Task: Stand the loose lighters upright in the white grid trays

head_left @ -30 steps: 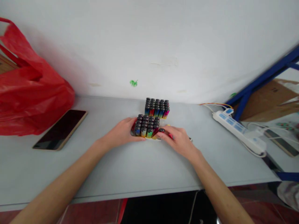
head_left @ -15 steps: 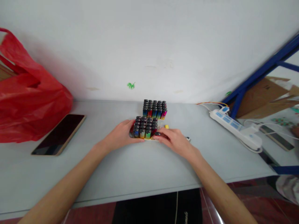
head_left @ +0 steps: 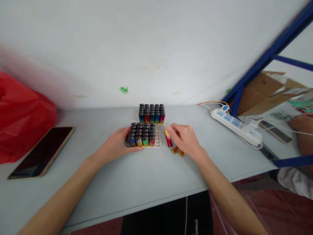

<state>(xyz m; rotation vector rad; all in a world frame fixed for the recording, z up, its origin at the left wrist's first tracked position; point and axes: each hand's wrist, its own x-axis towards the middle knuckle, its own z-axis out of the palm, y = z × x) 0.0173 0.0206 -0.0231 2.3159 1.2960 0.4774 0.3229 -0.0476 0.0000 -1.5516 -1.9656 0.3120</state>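
Observation:
A white tray (head_left: 158,139) holds several upright lighters (head_left: 142,134) with black tops; bare slots show along its right side. My left hand (head_left: 117,143) grips the left side of this group, thumb along the front edge. To the right of the tray, my right hand (head_left: 184,138) has its thumb and fingers on the yellow end of a red and yellow lighter (head_left: 168,138), its black end pointing toward me. Two gold-ended lighters (head_left: 175,149) lie partly under that hand. Behind the tray stands a second block of lighters (head_left: 152,114).
At the left are a phone (head_left: 41,152) and a red plastic bag (head_left: 24,114). A white power strip (head_left: 236,126) with cables lies at the right, beside a blue metal frame (head_left: 259,65). Beyond it are a cardboard box (head_left: 264,88) and another person's arm (head_left: 303,130).
The view has shifted right. My right hand has left a lighter standing in the tray and moved right onto the red and yellow one. My left hand still holds the group.

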